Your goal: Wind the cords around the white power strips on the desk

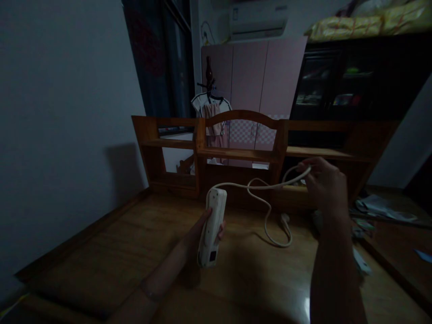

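My left hand (204, 229) is wrapped round a white power strip (213, 225), held tilted upright above the wooden surface. Its cord runs along the strip's left side and over its top end, then stretches right. Out to the right, my right hand (324, 182) pinches the white cord (249, 186) between thumb and fingers. From there the rest of the cord hangs in a loose loop between the hands. The white plug (285, 219) at its end is near the back of the surface; whether it rests there I cannot tell.
A wooden shelf unit (241, 155) spans the back of the wooden surface (135, 252). White wall (67, 112) borders the left. Another white strip-like object (362, 262) lies at the right, near papers (384, 208). Beyond stand a pink wardrobe (249, 76) and a dark cabinet (357, 85).
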A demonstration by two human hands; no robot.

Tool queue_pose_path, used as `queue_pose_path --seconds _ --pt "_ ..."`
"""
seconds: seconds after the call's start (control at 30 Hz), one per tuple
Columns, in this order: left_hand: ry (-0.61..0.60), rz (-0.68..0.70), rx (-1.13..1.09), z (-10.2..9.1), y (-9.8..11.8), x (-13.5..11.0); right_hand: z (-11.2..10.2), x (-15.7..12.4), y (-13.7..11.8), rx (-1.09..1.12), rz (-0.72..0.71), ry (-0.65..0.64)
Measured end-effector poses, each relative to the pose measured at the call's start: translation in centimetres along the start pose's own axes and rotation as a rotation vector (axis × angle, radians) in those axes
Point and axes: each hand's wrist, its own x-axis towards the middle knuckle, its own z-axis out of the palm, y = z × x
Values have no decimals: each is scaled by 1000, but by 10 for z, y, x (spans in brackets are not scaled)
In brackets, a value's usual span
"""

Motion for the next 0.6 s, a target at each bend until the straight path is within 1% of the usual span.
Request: queue_pose_path --seconds 0.1,0.13,0.2,0.33,0.47,0.53,0.6 --pt "26 -38 23 8 2 1 9 -1 32 -115 47 -358" --pt "46 -45 22 10 1 1 12 -1 39 -139 55 -446" --pt "78 -53 12 12 1 1 17 -1 51 -168 56 -554" --pt "96 -77 0 9 -2 3 26 -2 63 -180 16 -671" --pt "107 -63 15 -1 -9 8 30 -6 66 -94 3 -817" --pt "117 -42 14 -7 -13 11 28 -7 60 -39 -8 -811" --pt "136 -43 24 -10 -15 13 24 -6 47 18 -28 -726"
